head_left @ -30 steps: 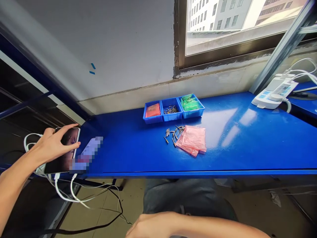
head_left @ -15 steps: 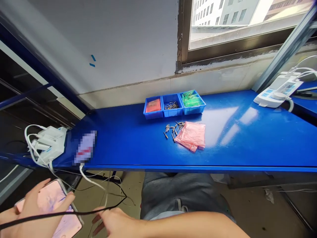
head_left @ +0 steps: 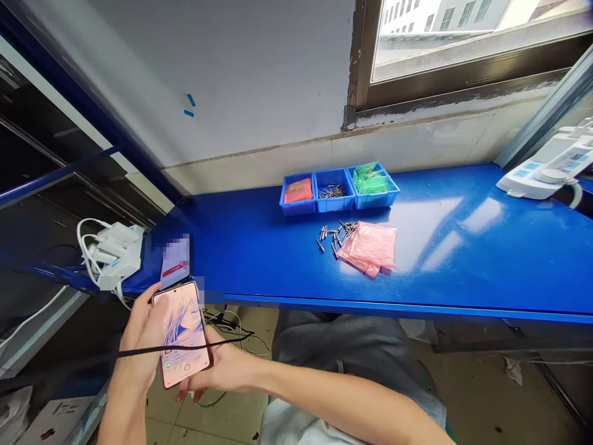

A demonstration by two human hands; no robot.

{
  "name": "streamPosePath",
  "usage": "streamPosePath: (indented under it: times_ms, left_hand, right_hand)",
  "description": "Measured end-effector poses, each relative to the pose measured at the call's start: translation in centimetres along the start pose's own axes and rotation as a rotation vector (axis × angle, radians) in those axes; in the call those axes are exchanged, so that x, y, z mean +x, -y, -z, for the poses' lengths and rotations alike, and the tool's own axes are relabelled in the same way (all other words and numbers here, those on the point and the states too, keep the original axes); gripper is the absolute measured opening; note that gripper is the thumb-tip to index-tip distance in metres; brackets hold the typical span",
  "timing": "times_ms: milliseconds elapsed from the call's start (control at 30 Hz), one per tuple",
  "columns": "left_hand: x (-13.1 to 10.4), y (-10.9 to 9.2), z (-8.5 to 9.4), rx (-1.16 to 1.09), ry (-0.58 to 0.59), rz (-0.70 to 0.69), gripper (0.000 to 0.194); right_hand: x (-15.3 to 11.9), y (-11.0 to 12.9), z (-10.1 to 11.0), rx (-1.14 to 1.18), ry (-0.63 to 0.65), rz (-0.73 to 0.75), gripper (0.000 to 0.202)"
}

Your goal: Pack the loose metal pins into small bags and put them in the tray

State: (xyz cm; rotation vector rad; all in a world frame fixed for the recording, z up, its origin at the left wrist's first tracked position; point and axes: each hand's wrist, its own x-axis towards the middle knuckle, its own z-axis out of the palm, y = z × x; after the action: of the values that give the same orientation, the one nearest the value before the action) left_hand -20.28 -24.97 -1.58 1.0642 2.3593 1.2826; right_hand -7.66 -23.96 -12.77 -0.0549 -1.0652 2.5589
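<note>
A smartphone with a lit screen is tilted up toward me, just off the table's front left edge. My left hand is closed on its left side, thumb along the screen's edge. At the lower right, my right hand grips the phone too, its fingers curled behind and below it. A black cord crosses in front of the phone and both hands. Just beyond the phone's top, a second phone-like flat device, partly blurred out, lies on the table.
On the blue table stand three joined blue bins. Loose rivets and pink plastic bags lie before them. White power strips sit left and right. Cables hang below the front edge.
The phone has come up and to the right in my left hand and now stands more upright. My right hand, apart from it before, has closed on its lower right side.
</note>
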Motion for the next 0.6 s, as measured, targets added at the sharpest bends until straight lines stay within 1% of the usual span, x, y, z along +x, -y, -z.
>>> streamPosePath:
  times_ms: [67,133,267,433,600]
  left_hand:
    - [0.17,0.26,0.35,-0.230,-0.024,0.156,0.066]
    - [0.15,0.23,0.65,-0.351,-0.027,0.227,0.062]
    - [0.03,-0.17,0.96,-0.415,-0.043,0.230,0.052]
    - [0.03,-0.38,1.00,-0.405,-0.068,0.208,0.052]
    - [-0.04,-0.11,0.91,-0.382,-0.078,0.178,0.049]
  right_hand:
    - [-0.03,0.12,0.05,-0.004,-0.003,-0.005,0.103]
    - [-0.03,0.06,0.03,0.007,0.010,0.002,0.099]
    - [-0.03,0.07,-0.11,0.018,0.040,0.029,0.093]
    - [-0.31,0.59,-0.26,0.008,0.057,0.042,0.086]
    - [-0.63,0.77,-0.24,-0.004,0.062,0.068,0.076]
